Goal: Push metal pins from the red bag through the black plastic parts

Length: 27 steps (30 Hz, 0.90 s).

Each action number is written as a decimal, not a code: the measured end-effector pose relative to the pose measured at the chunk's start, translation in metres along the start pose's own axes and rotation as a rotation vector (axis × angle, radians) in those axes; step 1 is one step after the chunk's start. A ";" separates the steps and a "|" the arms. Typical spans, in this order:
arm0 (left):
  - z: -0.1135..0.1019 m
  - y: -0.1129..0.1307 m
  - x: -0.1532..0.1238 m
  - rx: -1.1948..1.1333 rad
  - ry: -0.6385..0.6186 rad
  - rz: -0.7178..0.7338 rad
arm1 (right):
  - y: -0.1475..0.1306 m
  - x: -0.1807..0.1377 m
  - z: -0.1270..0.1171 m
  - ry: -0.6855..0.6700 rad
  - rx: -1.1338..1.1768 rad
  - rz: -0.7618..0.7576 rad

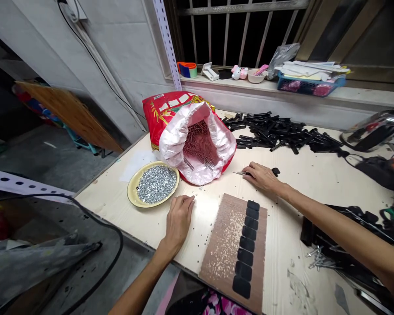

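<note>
My left hand (pixel 179 218) rests on the pale worktable (pixel 311 175), fingers together and curled down, just right of a yellow plate (pixel 131 189) heaped with small silvery metal pieces (pixel 156 183). My right hand (pixel 262 176) lies farther back, pinching a thin metal pin (pixel 238 173) whose tip points left, toward an open red bag (pixel 166 111) with a white lining, full of long pins (pixel 198 146). A small black piece (pixel 276 171) lies just behind that hand. Between my hands sits a brown perforated board (pixel 228 245) with a row of several black pads (pixel 248 245).
A heap of black plastic parts (pixel 279 131) covers the table's far side. Tools, cables and loose pins (pixel 318 258) crowd the right edge. The windowsill holds a tape roll (pixel 188 69), a blue basket (pixel 310 85) of papers and small items. A black cable (pixel 98 227) hangs at left.
</note>
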<state>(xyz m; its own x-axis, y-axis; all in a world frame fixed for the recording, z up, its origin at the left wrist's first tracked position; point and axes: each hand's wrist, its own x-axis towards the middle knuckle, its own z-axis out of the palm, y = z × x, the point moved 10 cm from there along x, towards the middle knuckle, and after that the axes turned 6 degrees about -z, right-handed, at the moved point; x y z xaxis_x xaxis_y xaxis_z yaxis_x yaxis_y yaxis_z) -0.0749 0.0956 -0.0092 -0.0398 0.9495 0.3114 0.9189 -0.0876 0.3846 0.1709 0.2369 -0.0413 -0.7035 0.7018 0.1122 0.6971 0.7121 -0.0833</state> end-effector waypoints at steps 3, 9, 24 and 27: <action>0.014 0.002 0.012 0.138 -0.035 0.025 | -0.001 -0.007 -0.005 0.024 -0.105 0.077; 0.032 0.005 0.022 0.267 -0.099 0.096 | 0.007 -0.020 -0.026 0.068 -0.184 0.237; 0.058 0.030 -0.005 -1.610 -0.385 -0.858 | -0.138 -0.030 -0.077 0.293 0.507 -0.004; 0.056 0.038 -0.007 -1.627 -0.382 -0.852 | -0.139 -0.034 -0.077 0.282 0.486 -0.003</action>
<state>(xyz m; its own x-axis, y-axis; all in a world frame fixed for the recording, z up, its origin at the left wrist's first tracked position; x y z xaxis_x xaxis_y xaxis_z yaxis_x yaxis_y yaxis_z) -0.0178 0.1023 -0.0460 0.0630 0.8744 -0.4810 -0.5302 0.4377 0.7262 0.1086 0.1124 0.0429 -0.5944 0.7151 0.3678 0.5047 0.6878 -0.5217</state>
